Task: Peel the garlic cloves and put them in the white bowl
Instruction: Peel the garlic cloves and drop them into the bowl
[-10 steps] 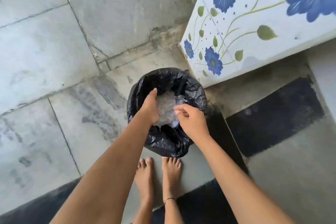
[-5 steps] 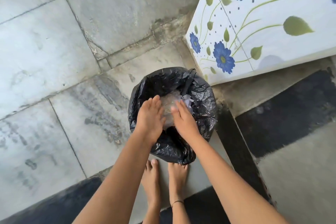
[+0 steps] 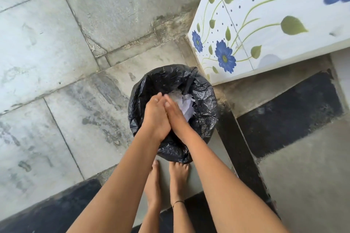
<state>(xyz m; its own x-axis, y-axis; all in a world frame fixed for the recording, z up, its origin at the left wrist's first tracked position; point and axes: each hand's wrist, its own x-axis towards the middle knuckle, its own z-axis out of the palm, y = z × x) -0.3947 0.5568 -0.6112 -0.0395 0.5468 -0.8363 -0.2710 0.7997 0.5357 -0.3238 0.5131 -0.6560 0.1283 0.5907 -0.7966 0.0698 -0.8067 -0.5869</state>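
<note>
Palms apart a moment ago now meet: left hand (image 3: 155, 117) and right hand (image 3: 178, 119) press flat together, fingers straight, probably brushing off peel over the black-lined bin (image 3: 205, 104). Neither garlic cloves nor white bowl is in view.

Black-lined bin (image 3: 204, 100) holding white scraps (image 3: 186, 105), grey stone floor (image 3: 56, 53), blue-flowered tiles (image 3: 265, 24)

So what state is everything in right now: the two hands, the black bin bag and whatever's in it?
Black bin bag: mouth open, crumpled, standing on the floor.
White scraps: lying loose inside the bag.
Left hand: open, fingers straight, pressed against the other hand above the bag.
Right hand: open, fingers straight, holding nothing visible.
</note>
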